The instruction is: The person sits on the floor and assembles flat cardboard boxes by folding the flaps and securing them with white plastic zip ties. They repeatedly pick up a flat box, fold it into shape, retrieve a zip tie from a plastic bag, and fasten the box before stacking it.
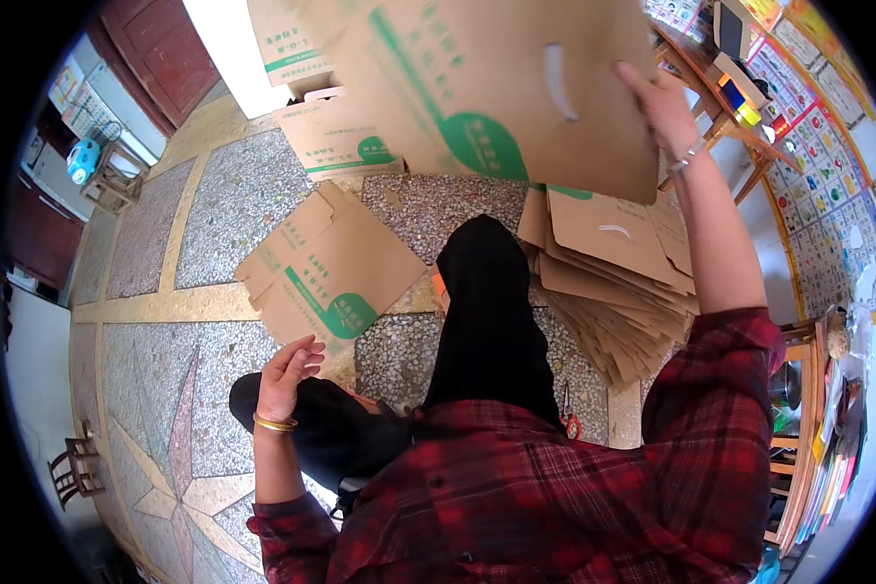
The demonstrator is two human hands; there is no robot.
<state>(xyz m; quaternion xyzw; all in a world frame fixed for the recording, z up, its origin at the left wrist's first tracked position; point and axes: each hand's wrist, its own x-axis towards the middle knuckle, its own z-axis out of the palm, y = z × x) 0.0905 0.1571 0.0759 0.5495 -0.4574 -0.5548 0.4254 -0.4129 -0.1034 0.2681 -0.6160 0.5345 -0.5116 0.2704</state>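
Note:
My right hand [660,102] grips the right edge of a large flat cardboard sheet [409,88], raised in front of me and blurred toward its top. The sheet is brown with green printing and a curved handle slot. Over my left knee, my left hand [292,375] is empty, its fingers loosely bent and apart. Just beyond that hand, another flattened cardboard box [307,263] lies on the floor. To the right of my knee is a fanned stack of flattened boxes [608,282], partly hidden behind the raised sheet.
Folded boxes [336,141] stand against the white panel ahead. Red-handled scissors [572,425] lie on the floor by my right thigh. A wooden table [711,83] is at the far right, and a wooden shelf [798,389] with books is beside me. A stool [117,180] stands far left.

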